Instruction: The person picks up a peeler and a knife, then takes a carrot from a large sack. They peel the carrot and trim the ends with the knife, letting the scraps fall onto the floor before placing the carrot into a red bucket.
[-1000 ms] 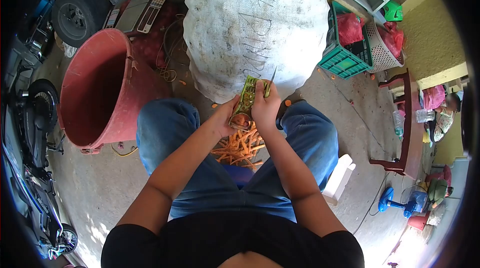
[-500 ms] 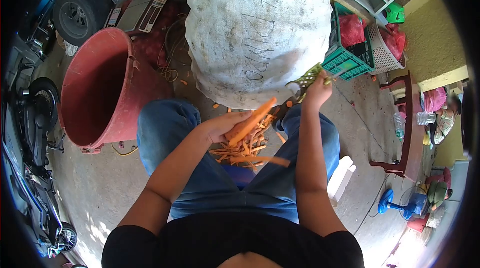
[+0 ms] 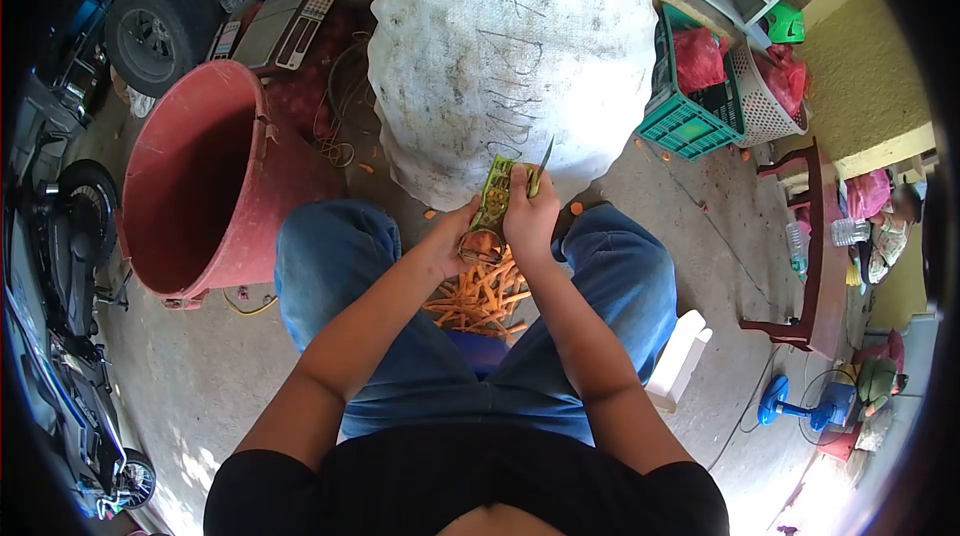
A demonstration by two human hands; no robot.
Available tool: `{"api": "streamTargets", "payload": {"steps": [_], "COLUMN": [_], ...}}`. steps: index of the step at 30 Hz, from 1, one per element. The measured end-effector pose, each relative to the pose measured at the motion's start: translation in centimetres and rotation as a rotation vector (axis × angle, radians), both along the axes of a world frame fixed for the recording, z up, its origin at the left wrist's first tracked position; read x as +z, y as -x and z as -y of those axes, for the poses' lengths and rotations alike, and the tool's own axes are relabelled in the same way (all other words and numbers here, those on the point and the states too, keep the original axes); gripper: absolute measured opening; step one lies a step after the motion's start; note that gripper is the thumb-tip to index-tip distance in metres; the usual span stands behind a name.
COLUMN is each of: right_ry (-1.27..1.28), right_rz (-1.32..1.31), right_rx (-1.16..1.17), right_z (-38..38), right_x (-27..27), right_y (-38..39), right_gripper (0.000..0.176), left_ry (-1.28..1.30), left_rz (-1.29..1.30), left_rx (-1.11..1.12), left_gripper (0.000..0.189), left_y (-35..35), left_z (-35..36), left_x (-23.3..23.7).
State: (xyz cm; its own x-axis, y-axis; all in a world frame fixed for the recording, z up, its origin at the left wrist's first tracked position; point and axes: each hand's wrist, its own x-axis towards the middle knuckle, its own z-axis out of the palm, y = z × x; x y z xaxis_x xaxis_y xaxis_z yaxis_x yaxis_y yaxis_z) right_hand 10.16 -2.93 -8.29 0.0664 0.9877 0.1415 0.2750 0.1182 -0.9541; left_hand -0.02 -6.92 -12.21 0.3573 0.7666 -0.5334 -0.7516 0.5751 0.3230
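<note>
While the left hand (image 3: 446, 244) seems curled round the carrot (image 3: 482, 243), 12 o'clock of the strips (image 3: 480, 298), right hand's (image 3: 533, 216) fingers grip slicer (image 3: 494, 198) and knife (image 3: 546, 160). Carrot likely light, stiff, slick where cut; hold its sides, clear of slicer.

One white sack (image 3: 510, 46), one red tub (image 3: 285, 151), one green slicer (image 3: 493, 198), one knife (image 3: 547, 157), one green crate (image 3: 690, 126), two clear bottles (image 3: 850, 234); orange sticks (image 3: 480, 301) uncountable.
</note>
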Motion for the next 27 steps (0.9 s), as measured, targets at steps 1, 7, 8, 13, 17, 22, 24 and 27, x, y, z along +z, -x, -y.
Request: {"api": "streamTargets", "payload": {"steps": [1, 7, 8, 13, 17, 22, 24, 27], "right_ry": [-0.009, -0.27, -0.144, -0.035, -0.077, 0.013, -0.034, -0.044], "right_rz": [0.005, 0.1, 0.115, -0.123, -0.037, -0.087, -0.048, -0.007], "right_rx": [-0.001, -0.202, -0.267, -0.588, -0.376, -0.024, -0.007, -0.002], "right_z": [-0.1, -3.6, -5.3, -10.3, -6.8, -1.6, -0.4, -0.2], "right_x": [-0.2, -1.7, -1.6, -1.5, -0.4, -0.6, -0.3, -0.5], "right_y": [0.0, -2.2, -3.9, -10.1, -6.4, -1.1, 0.2, 0.3], "right_gripper": [0.024, 0.019, 0.019, 0.022, 0.019, 0.023, 0.024, 0.025], "left_ry": [-0.005, -0.13, -0.079, -0.204, -0.078, -0.085, -0.106, -0.081], "left_rz": [-0.015, -0.123, -0.235, -0.229, -0.152, -0.072, 0.038, -0.037], "left_rx": [0.01, -0.276, -0.379, -0.48, -0.278, -0.12, -0.103, -0.021], "left_gripper": [0.029, 0.034, 0.037, 0.041, 0.038, 0.038, 0.038, 0.039], "left_y": [-0.1, 0.1, 0.0, 1.0, 0.9, 1.0, 1.1, 0.5], "left_z": [0.0, 1.1, 1.4, 1.4, 0.2, -0.7, -0.5, -0.1], "left_x": [0.0, 2.2, 3.3, 4.3, 2.3, -1.7, -1.6, -0.4]}}
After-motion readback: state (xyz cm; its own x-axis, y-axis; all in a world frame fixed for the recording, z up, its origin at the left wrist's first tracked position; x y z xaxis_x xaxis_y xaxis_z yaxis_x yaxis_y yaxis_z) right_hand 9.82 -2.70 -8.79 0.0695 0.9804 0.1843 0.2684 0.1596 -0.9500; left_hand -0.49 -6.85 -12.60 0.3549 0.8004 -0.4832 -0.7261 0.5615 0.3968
